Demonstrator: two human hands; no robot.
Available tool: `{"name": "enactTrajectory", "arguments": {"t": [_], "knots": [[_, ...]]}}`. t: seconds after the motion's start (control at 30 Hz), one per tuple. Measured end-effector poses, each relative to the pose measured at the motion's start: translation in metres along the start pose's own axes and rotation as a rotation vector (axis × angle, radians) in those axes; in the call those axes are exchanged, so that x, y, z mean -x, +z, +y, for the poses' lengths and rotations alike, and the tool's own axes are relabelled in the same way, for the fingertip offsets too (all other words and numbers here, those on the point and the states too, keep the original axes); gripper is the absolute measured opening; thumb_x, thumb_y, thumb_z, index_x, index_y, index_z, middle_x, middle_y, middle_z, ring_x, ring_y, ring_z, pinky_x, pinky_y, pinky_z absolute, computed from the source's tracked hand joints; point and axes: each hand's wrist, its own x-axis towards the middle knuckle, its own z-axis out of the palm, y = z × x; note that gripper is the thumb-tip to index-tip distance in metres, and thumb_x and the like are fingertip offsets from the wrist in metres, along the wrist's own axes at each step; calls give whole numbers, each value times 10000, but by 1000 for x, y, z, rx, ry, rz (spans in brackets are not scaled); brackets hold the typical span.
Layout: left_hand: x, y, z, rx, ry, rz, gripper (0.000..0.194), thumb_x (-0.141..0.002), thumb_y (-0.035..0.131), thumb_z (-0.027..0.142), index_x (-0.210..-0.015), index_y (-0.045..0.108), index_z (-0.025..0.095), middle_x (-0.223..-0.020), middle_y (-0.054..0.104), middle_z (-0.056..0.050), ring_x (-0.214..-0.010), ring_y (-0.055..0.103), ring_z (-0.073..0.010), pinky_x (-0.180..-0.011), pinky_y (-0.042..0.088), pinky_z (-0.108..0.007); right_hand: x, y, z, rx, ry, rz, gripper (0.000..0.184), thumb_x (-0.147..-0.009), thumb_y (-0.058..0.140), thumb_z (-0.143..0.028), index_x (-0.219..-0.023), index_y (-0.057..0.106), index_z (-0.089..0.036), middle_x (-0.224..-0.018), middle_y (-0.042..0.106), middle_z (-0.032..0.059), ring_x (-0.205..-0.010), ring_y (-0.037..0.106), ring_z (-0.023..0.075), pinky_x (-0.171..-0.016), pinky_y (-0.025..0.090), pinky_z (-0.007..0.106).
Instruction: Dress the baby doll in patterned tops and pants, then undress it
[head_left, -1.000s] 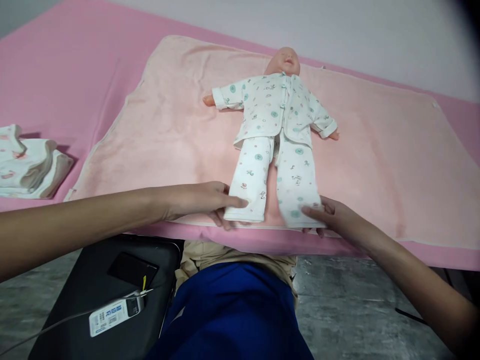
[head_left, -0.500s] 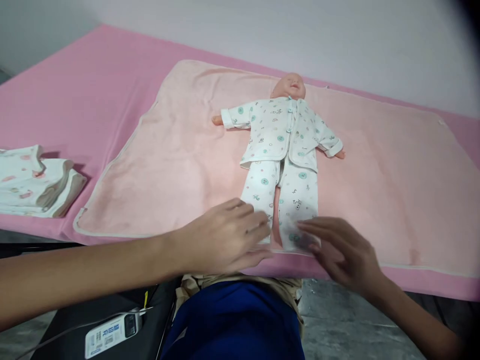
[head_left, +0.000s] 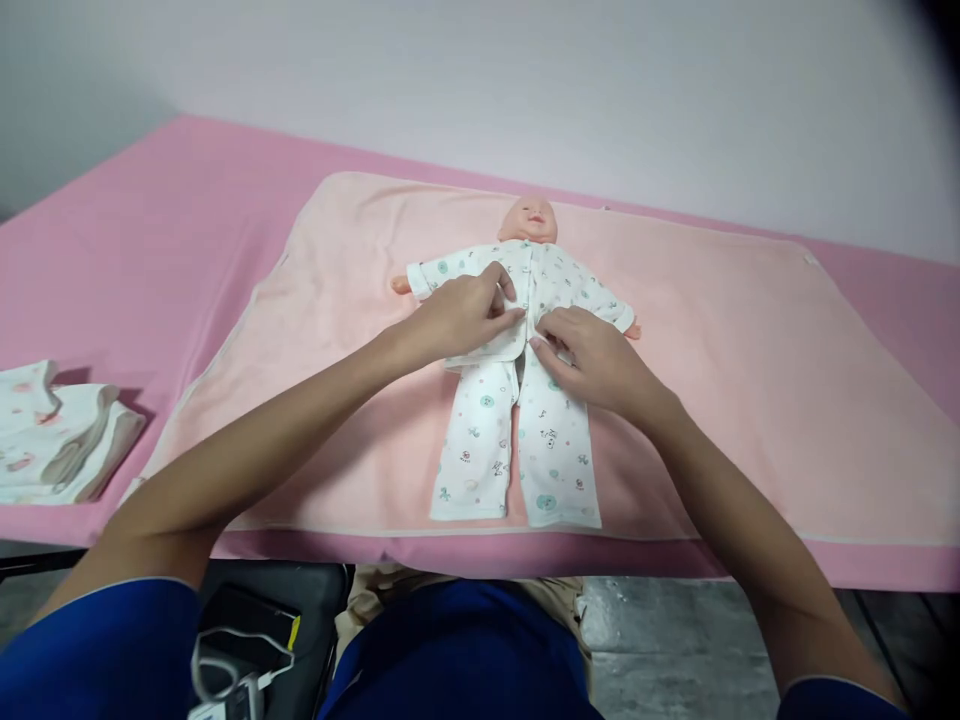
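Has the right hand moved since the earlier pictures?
Yes: judged against the blanket, the right hand moved from the trouser cuff up to the jacket front, toward the doll's head.

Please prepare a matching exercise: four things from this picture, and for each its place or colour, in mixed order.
1. Doll
2. Clothes stack
3. Left hand
4. Shirt

A. Blue
B. At the jacket's front
C. Face up on the blanket
D. Left of the blanket

Pairs: 1-C, 2-D, 3-B, 4-A
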Motion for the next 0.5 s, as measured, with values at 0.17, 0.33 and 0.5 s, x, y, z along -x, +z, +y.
{"name": "enactTrajectory", "arguments": {"t": [0.17,0.33,0.5], "knots": [[-39,-21,8,-12,-29,-153,260,-859,822,449,-963,751,221,-1003,797,-56,-911,704,-228,-767,430,-337,-27,-35,34,-191,2,-57,257,-1091,587,-438,-1215,728,-262,-1118,749,58,-953,635,237,-828,458,371],[-55,-29,6,-74,-36,-278,215,-833,782,430,-921,799,234,-980,790,-61,-884,698,-234,-742,431,-347,-47,-32,54,-195,-18,-102,195,-1000,697,-385,-1144,701,-254,-1072,703,52,-936,614,233,-823,466,366],[-55,-29,-2,-49,-41,-315,236,-832,759,445,-938,815,240,-959,791,-63,-847,685,-229,-708,427,-340,-49,-18,51,-299,-32,-1,163,-1029,681,-427,-1063,676,-268,-1068,715,47,-884,597,219,-830,486,377]]}}
